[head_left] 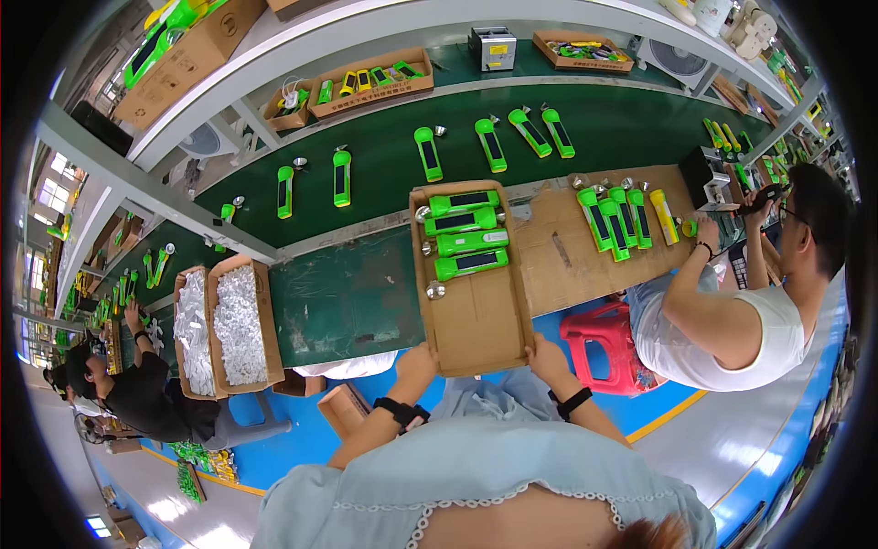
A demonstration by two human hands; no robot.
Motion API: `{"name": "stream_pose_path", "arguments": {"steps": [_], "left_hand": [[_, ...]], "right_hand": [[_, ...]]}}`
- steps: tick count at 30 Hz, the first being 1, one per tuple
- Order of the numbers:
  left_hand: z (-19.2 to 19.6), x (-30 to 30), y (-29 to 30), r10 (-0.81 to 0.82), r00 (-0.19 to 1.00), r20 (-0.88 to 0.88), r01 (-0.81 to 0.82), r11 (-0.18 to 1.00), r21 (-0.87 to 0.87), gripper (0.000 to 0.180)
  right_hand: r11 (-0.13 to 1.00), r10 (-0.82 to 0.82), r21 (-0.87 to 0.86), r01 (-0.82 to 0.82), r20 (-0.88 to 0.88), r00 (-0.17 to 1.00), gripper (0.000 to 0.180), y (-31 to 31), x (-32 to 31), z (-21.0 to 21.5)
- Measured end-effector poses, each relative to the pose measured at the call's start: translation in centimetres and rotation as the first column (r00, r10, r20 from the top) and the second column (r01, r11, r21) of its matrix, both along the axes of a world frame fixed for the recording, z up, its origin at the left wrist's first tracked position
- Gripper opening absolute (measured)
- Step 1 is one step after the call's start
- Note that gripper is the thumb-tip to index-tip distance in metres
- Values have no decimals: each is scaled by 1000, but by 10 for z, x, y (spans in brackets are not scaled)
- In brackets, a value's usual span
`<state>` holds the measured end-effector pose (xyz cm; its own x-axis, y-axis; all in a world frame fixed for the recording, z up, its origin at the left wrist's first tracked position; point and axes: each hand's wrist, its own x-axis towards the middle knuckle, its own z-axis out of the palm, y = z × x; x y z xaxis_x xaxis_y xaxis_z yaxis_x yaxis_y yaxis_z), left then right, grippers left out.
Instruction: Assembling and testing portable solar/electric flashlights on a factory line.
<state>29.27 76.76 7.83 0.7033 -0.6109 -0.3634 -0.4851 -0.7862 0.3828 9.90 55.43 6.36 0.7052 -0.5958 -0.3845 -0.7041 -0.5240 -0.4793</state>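
Currently my left hand (418, 364) and right hand (549, 360) grip the carton (477, 339), near corners; part-filled: four flashlights (472, 241) in, loose flashlights (491, 146) out on far worktop (384, 156).

Tray (476, 334): one, with one left hand (418, 364) and one right hand (550, 358) on it. Contents: four green lamps (462, 201) and four loose cups (435, 290) visible. Cardboard sheet (553, 261): four more green lamps (594, 220), one yellow lamp (664, 220). Belt (384, 137), right of the left post (222, 221): six green lamps (341, 178). Cartons (272, 339) at left: two; their white pieces (241, 320) are too many to count. Wristbands (573, 403): two, one per wrist. Red stool (585, 322): one.
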Motion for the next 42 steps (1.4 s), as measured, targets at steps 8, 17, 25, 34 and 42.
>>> {"name": "stream_pose_path", "arguments": {"steps": [8,17,25,34,42], "left_hand": [[5,23,42,64,991,121,-86,977,193,32],[4,3,60,347,905,245,-418,830,370,30],[19,-74,-73,217,681,699,-482,852,206,36],[41,-107,-151,319,905,280,-362,925,116,43],[9,-94,-150,415,888,200,-431,901,42,8]], "right_hand": [[889,362,267,-373,90,928,45,12,39,-1],[952,42,253,-173,451,891,21,-152,92,19],[960,-232,-12,279,521,821,48,-339,282,27],[844,-321,-459,279,-16,947,75,-425,334,-4],[872,-232,-450,194,-30,972,59,-445,321,-14]]}}
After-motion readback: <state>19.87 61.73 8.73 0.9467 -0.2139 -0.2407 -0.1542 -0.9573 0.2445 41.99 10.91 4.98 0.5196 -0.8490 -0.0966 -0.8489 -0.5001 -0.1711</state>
